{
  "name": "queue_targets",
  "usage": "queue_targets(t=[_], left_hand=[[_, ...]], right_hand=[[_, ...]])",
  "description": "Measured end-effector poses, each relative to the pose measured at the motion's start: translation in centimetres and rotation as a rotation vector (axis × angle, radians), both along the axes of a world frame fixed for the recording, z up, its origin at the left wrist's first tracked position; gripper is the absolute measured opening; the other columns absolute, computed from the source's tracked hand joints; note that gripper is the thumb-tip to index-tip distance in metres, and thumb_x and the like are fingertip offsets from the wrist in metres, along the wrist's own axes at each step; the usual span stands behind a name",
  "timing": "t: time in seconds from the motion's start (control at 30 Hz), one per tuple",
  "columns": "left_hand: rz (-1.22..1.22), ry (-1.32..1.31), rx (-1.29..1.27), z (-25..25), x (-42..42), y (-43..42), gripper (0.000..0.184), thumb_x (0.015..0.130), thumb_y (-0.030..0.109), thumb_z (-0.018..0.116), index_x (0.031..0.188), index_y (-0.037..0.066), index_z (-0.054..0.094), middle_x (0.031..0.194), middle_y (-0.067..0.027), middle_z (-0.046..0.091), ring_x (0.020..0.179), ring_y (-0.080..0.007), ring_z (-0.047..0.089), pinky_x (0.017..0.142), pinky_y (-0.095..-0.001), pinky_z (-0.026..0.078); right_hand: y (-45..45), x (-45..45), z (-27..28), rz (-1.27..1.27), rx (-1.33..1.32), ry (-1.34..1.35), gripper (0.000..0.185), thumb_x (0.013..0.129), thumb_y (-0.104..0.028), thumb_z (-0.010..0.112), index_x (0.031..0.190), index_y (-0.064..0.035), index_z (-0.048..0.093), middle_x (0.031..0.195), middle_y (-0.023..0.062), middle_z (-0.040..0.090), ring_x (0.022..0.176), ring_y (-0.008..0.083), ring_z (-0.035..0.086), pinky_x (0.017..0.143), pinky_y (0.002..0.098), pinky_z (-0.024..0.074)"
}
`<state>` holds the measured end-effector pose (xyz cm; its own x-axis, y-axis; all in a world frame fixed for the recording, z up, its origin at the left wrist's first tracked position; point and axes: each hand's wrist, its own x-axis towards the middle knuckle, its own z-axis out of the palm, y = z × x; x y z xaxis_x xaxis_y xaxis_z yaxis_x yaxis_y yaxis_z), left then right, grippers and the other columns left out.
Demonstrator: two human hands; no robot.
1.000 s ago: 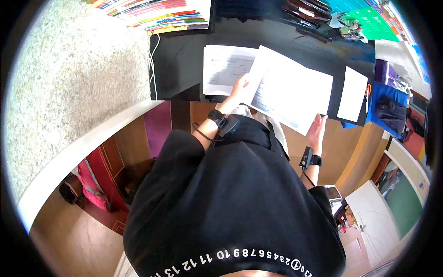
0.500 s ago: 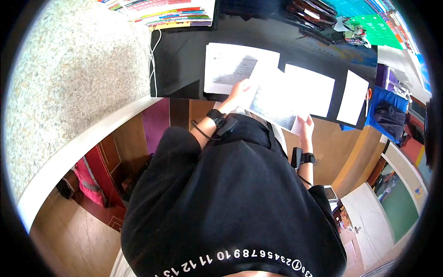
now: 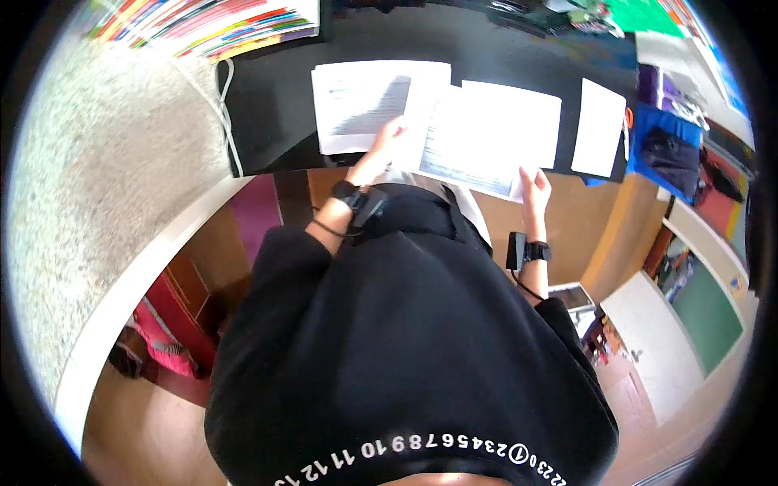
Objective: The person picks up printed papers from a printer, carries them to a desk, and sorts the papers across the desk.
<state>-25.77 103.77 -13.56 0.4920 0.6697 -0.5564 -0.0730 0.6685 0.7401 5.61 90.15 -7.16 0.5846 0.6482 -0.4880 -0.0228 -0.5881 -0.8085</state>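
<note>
Between my two hands is a printed sheet of paper (image 3: pixel 466 146), slightly tilted above the desk's front edge. My left hand (image 3: pixel 391 139) grips its left side, and my right hand (image 3: pixel 534 188) pinches its lower right corner. Left of it lies a stack of printed papers (image 3: pixel 356 105), partly covered by shadow. Behind the held sheet, to the right, a white sheet (image 3: pixel 527 109) rests on the desk. Farther right is a narrower white paper (image 3: pixel 600 130). Fingertips under the held sheet are hidden.
The black desk (image 3: pixel 267 105) carries a pile of books (image 3: pixel 251 24) at its back left. White cables (image 3: pixel 229 121) hang along its left edge. Orange-handled scissors (image 3: pixel 627 121) lie by the right edge, near a blue bag (image 3: pixel 673 146). A speckled wall (image 3: pixel 121 162) stands to the left.
The view has shifted, so the desk and papers sit farther left and higher. The held sheet looks more level, still in both hands.
</note>
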Motion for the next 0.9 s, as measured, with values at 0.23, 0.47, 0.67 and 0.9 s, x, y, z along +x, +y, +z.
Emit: queue_targets(t=[0.23,0.47,0.67,0.9], left_hand=[[0.044,-0.059,0.159,9.3,0.9,3.2,0.029,0.089,0.017,0.052,0.115,0.004,0.053,0.089,0.0011,0.059,0.075,-0.0037,0.054,0.063,-0.0184,0.045],[0.159,-0.085,0.152,18.2,3.0,4.6,0.026,0.090,0.011,0.049,0.113,-0.001,0.052,0.100,-0.0038,0.058,0.089,-0.0093,0.057,0.075,-0.0224,0.047],[0.159,-0.116,0.226,21.2,5.0,3.7,0.024,0.092,0.010,0.046,0.112,-0.001,0.053,0.100,-0.0038,0.059,0.088,-0.0092,0.058,0.075,-0.0216,0.047],[0.172,-0.049,0.298,21.8,6.4,3.1,0.026,0.092,0.014,0.047,0.113,-0.001,0.053,0.099,-0.0034,0.060,0.084,-0.0073,0.057,0.071,-0.0204,0.047]], right_hand=[[3.6,0.5,10.3,-0.093,0.187,0.191,0.018,0.081,-0.006,0.062,0.099,-0.0023,0.061,0.091,0.0016,0.063,0.082,0.0077,0.057,0.074,0.0219,0.0437],[4.9,1.8,19.3,-0.134,0.381,0.189,0.023,0.081,-0.009,0.062,0.102,-0.0012,0.059,0.093,0.0041,0.063,0.082,0.0092,0.058,0.074,0.0230,0.0443],[4.1,2.6,23.1,-0.157,0.438,0.168,0.026,0.080,-0.011,0.064,0.103,0.0004,0.059,0.093,0.0067,0.064,0.079,0.0099,0.059,0.071,0.0222,0.0452],[3.2,3.5,24.7,-0.180,0.446,0.113,0.026,0.080,-0.011,0.064,0.102,0.0013,0.059,0.091,0.0054,0.063,0.078,0.0087,0.058,0.069,0.0218,0.0451]])
